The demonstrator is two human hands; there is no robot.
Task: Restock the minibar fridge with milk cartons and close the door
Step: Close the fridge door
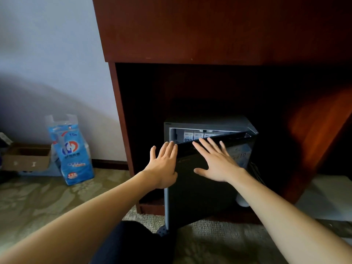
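Patterned carpet, fridge in wooden cabinet

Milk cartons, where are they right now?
Head view: the milk cartons stand in a row inside the fridge, visible over the part-closed door, just beyond the right hand.

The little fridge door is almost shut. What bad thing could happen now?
The left hand sits at the open edge of the door, so its fingertips might get pinched against the fridge. The milk cartons stand near the front; one might stop the door closing.
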